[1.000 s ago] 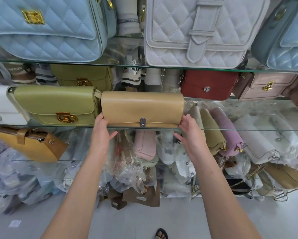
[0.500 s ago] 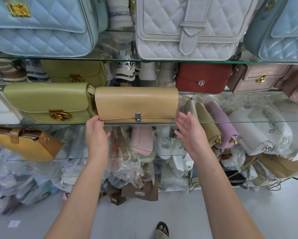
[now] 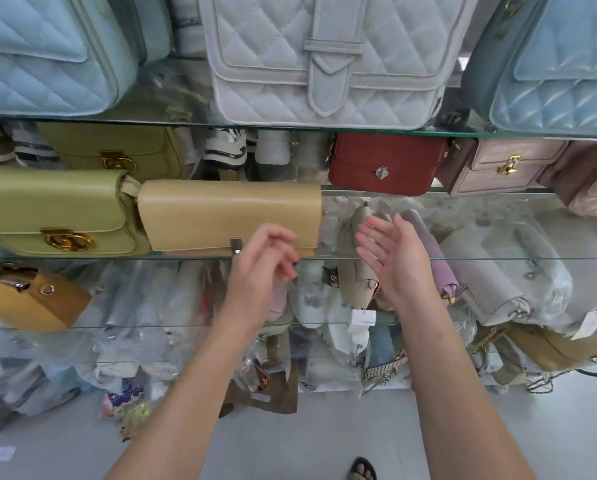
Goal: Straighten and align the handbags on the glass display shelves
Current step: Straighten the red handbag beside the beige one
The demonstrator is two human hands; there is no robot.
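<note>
A tan flap handbag (image 3: pixel 228 216) with a small silver clasp stands upright on a glass shelf (image 3: pixel 428 258), its left end touching a green handbag (image 3: pixel 51 209) with a gold clasp. My left hand (image 3: pixel 262 261) hovers in front of the tan bag's lower right corner, fingers loosely curled, holding nothing. Beyond the bag's right end, my right hand (image 3: pixel 394 254) is empty with spread fingers. Behind it, below the shelf, lie a beige bag (image 3: pixel 356 268) and a lilac bag (image 3: pixel 432 251) on their sides.
On the shelf above stand a second green bag (image 3: pixel 117 150), a red bag (image 3: pixel 383 164) and a pink bag (image 3: pixel 504 168). Quilted blue (image 3: pixel 41 53) and white (image 3: pixel 324 57) bags fill the top shelf. A mustard bag (image 3: pixel 30 299) and plastic-wrapped stock crowd the lower shelves.
Both hands have let go of the tan bag's ends and shifted to the right. The left hand now sits in front of the bag's right corner; the right hand hovers past its end.
</note>
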